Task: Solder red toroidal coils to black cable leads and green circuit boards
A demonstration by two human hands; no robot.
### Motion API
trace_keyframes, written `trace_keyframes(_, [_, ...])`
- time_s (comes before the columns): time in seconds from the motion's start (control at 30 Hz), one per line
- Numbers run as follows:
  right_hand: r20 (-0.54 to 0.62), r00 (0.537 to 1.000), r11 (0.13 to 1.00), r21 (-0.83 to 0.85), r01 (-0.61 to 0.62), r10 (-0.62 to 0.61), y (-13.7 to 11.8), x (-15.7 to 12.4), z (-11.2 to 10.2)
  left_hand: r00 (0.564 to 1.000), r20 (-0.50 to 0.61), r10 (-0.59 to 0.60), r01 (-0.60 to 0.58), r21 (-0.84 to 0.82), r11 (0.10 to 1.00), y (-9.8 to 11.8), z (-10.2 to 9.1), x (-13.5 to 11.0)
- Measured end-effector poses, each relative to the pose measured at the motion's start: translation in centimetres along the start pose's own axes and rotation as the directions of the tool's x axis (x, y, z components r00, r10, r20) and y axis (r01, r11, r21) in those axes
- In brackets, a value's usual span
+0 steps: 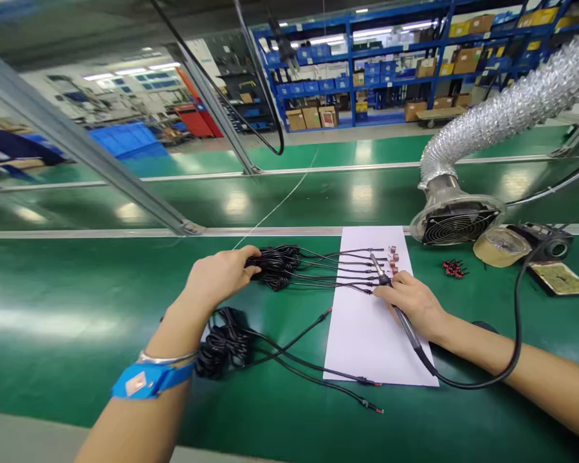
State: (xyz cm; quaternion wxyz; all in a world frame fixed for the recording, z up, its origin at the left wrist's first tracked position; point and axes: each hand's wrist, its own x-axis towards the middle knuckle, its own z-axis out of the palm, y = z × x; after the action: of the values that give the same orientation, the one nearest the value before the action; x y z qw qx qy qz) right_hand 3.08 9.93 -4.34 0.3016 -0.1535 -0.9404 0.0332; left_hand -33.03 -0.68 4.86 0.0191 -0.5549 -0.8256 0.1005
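Observation:
My left hand (226, 273) is closed on a bundle of coiled black cables (275, 262). Their ends fan out to the right over a white sheet of paper (352, 334). My right hand (415, 302) grips a soldering iron (405, 325), its tip pointing up and left above the cable ends (369, 271). Several small copper-coloured coil parts (394, 258) sit beside those ends on the paper. A second black cable bundle (226, 344) lies nearer to me, its red-tipped leads (371, 405) reaching right. Whether the iron's tip touches a cable cannot be made out.
A fume extractor fan (458, 222) with a silver duct (502, 109) stands at the back right. Near it are small red-and-black parts (454, 269), a roll of tape (502, 246), and a sponge tray (560, 278). A metal post (91, 141) rises at left.

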Motion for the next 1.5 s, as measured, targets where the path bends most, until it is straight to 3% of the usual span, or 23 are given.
trace_keyframes(0.23, [0.007,0.999,0.999,-0.031,-0.041,0.041,0.1,-0.1,0.2,0.999,-0.022,0.037,-0.037,0.024,0.999,-0.3,1.8,0.8])
trace_keyframes(0.43, [-0.022,0.999,0.999,-0.003,-0.037,0.037,0.2,-0.3,0.3,0.999,0.030,0.027,-0.024,-0.088,0.996,0.1,1.6,-0.5])
trace_keyframes(0.57, [-0.052,0.998,0.999,0.010,-0.043,0.043,-0.1,-0.5,0.1,1.000,0.007,0.002,-0.001,-0.152,0.988,0.5,1.2,-1.8])
trace_keyframes(0.7, [-0.112,0.992,0.999,0.021,-0.049,0.051,-0.4,-0.8,-1.0,0.998,-0.058,-0.019,0.009,-0.177,0.984,1.2,0.9,-3.0])
trace_keyframes(0.8, [-0.183,0.982,0.998,0.038,-0.045,0.052,-0.4,-1.4,-3.2,0.991,-0.130,-0.019,-0.013,-0.239,0.971,2.8,0.5,-3.9])
trace_keyframes(0.93, [-0.274,0.960,0.998,0.047,-0.037,0.049,0.6,-3.6,-6.8,0.974,-0.202,0.105,-0.178,-0.391,0.903,7.9,-0.1,-5.5])
trace_keyframes(1.03, [-0.299,0.951,0.997,0.013,-0.079,0.079,2.0,-6.7,-8.7,0.935,-0.200,0.294,-0.355,-0.489,0.797,13.8,-0.6,-6.6])
trace_keyframes(1.13, [-0.309,0.944,0.993,-0.001,-0.119,0.113,3.6,-10.2,-9.5,0.889,-0.165,0.428,-0.448,-0.511,0.734,20.4,-1.3,-6.9])
trace_keyframes(1.2, [-0.321,0.938,0.991,0.019,-0.131,0.130,4.5,-12.0,-9.6,0.879,-0.111,0.465,-0.455,-0.489,0.744,24.6,-1.6,-6.2])
trace_keyframes(1.33, [-0.362,0.909,0.978,0.081,-0.192,0.208,5.5,-13.3,-10.0,0.906,-0.038,0.421,-0.395,-0.428,0.813,31.4,-1.6,-3.1])
trace_keyframes(1.4, [-0.380,0.897,0.974,0.115,-0.196,0.225,5.5,-13.1,-10.2,0.923,-0.040,0.383,-0.366,-0.403,0.839,33.4,-1.2,-1.5])
trace_keyframes(1.5, [-0.409,0.882,0.969,0.166,-0.180,0.234,5.1,-12.7,-10.5,0.934,-0.057,0.354,-0.347,-0.387,0.854,34.7,-0.6,-0.1])
